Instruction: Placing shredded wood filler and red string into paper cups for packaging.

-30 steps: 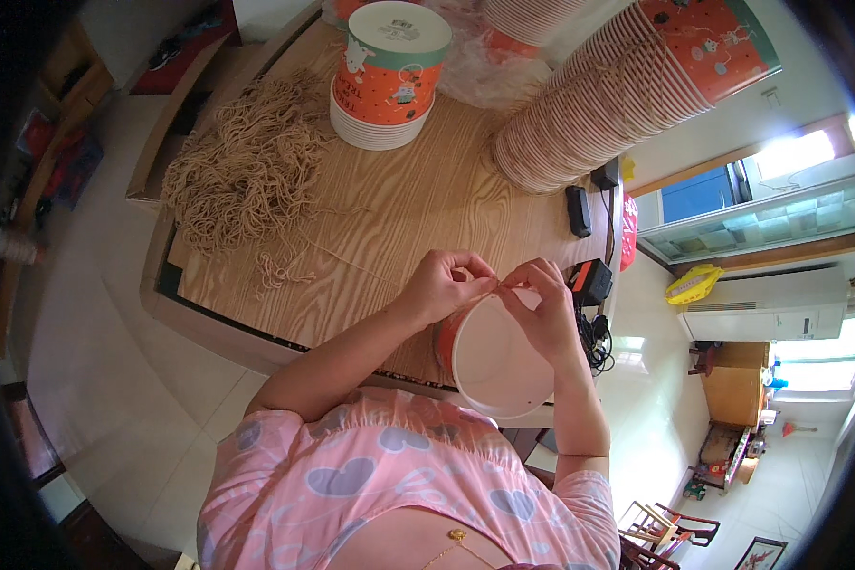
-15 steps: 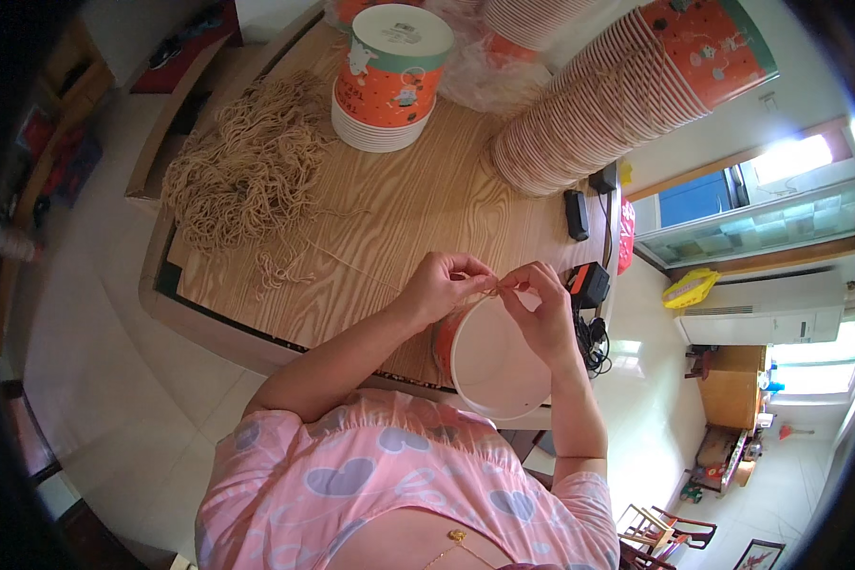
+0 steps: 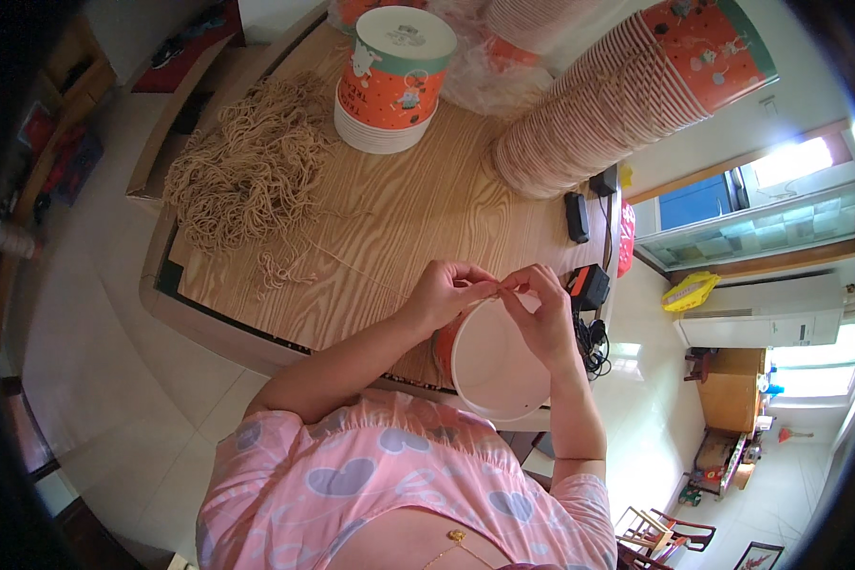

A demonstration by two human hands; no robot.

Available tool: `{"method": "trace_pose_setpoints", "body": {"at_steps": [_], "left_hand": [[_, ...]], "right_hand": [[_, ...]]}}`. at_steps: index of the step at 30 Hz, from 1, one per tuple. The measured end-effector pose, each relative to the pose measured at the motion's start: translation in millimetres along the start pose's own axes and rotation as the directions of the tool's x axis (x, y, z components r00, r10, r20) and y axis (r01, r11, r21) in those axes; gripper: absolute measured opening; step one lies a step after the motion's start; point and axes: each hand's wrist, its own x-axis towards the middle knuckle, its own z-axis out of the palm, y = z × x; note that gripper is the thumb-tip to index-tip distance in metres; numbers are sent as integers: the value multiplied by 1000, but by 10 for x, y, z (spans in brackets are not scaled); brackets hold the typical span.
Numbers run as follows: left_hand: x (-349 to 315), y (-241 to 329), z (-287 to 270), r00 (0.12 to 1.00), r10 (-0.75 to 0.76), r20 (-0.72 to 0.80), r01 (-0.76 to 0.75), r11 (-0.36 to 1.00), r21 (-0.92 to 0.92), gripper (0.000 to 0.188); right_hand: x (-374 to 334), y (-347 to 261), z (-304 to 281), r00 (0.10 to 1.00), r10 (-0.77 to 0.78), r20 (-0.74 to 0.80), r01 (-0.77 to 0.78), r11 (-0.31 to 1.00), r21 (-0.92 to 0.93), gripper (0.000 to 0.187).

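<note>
An orange paper bucket with a white inside (image 3: 499, 366) leans at the table's near edge, its mouth tilted toward me. Over its far rim my left hand (image 3: 451, 293) and my right hand (image 3: 539, 302) meet, fingertips touching. Both are closed in a pinch on a thin beige cord, mostly hidden by the fingers. A strand (image 3: 342, 258) trails from the left toward my left hand, out of a big tangled heap of beige cord (image 3: 247, 166). Beyond stands a short stack of upturned orange and green buckets (image 3: 394, 81).
A long leaning stack of nested buckets (image 3: 598, 119), with cords across it, rises at the far right of the wooden table (image 3: 399, 204). Plastic-wrapped buckets (image 3: 494, 66) stand behind. Along the right edge lie a black block (image 3: 577, 217), a black-and-orange box (image 3: 589, 285) and black cable (image 3: 594, 347).
My fingertips have drawn slightly closer together at the bucket's rim, and the cord near them shows less. The bucket and the stacks stay in place.
</note>
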Motion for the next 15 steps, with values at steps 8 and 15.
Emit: {"method": "trace_pose_setpoints", "body": {"at_steps": [8, 15], "left_hand": [[-38, 72, -17, 999, -16, 42, 17, 1000, -20, 19], [-25, 21, -16, 1000, 7, 18, -6, 1000, -8, 16]], "right_hand": [[-14, 14, -15, 1000, 4, 12, -3, 999, -46, 12], [-87, -20, -35, 990, 114, -85, -110, 993, 52, 19]]}}
